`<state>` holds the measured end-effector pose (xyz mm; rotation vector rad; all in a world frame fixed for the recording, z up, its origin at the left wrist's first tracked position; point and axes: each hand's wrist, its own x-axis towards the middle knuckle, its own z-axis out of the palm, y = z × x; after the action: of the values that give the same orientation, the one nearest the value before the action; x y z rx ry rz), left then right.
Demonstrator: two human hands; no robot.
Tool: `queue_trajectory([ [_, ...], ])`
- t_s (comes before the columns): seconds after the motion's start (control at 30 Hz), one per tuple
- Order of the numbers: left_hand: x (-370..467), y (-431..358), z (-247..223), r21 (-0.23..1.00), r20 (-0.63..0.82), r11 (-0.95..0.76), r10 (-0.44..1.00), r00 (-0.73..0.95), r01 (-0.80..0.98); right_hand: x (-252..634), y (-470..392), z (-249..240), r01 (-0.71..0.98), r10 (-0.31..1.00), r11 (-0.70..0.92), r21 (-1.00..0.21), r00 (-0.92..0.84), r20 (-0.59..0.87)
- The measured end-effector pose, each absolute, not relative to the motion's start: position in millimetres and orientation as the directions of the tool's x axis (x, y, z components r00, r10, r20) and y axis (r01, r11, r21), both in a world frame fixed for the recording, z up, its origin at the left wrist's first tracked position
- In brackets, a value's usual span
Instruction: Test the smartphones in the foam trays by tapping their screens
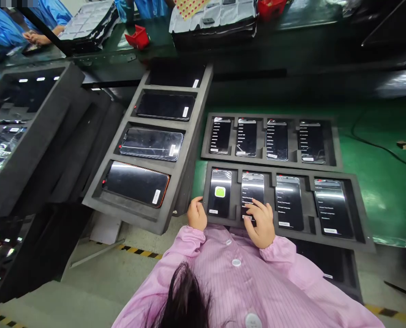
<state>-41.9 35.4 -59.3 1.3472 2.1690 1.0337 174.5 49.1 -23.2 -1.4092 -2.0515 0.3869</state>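
On the green bench, the near grey foam tray (366, 228) holds several phones in a row. Its leftmost phone (220, 200) shows a green icon; the other three show text lists. My right hand (260, 223) is over the lower part of the second phone (253, 184), fingers spread, holding nothing. At the tray's left front corner is my left hand (196, 215), fingers curled against the edge. Behind it, a second foam tray (336, 146) holds several phones with lit text menus.
A tilted foam tray (185, 168) with several dark phones stands at left, with stacked black trays (63, 136) beyond. Red bins (139, 37) and covered trays sit on the far bench, near people in blue sleeves. A black cable (380, 143) lies at right.
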Motion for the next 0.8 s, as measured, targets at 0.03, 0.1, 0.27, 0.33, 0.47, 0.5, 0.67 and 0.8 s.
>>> queue_trajectory([
  [0.03,-43,36,-57,0.741,0.071,0.231,0.907,-0.416,0.630,178,49,-24,0.739,0.914,0.389,-0.550,-0.238,0.327],
  [0.1,-44,39,-52,0.714,0.098,0.136,0.952,-0.290,0.687,184,49,-26,0.743,0.911,0.391,-0.543,-0.228,0.344],
  [0.27,-46,57,-40,0.687,0.083,0.065,0.983,-0.166,0.724,194,52,-31,0.759,0.911,0.376,-0.531,-0.198,0.361],
  [0.33,-45,66,-37,0.693,0.075,0.061,0.985,-0.156,0.719,197,53,-33,0.763,0.914,0.363,-0.535,-0.178,0.366],
  [0.47,-44,75,-35,0.669,0.066,0.036,0.992,-0.108,0.742,201,53,-35,0.773,0.916,0.333,-0.540,-0.131,0.378],
  [0.5,-44,73,-35,0.656,0.063,0.030,0.994,-0.094,0.754,202,52,-35,0.774,0.914,0.333,-0.538,-0.126,0.385],
  [0.67,-43,52,-38,0.588,0.051,-0.017,0.999,-0.017,0.809,206,50,-34,0.759,0.898,0.370,-0.535,-0.147,0.414],
  [0.8,-41,39,-40,0.531,0.062,-0.047,0.998,0.016,0.846,207,49,-35,0.750,0.899,0.379,-0.542,-0.159,0.408],
])
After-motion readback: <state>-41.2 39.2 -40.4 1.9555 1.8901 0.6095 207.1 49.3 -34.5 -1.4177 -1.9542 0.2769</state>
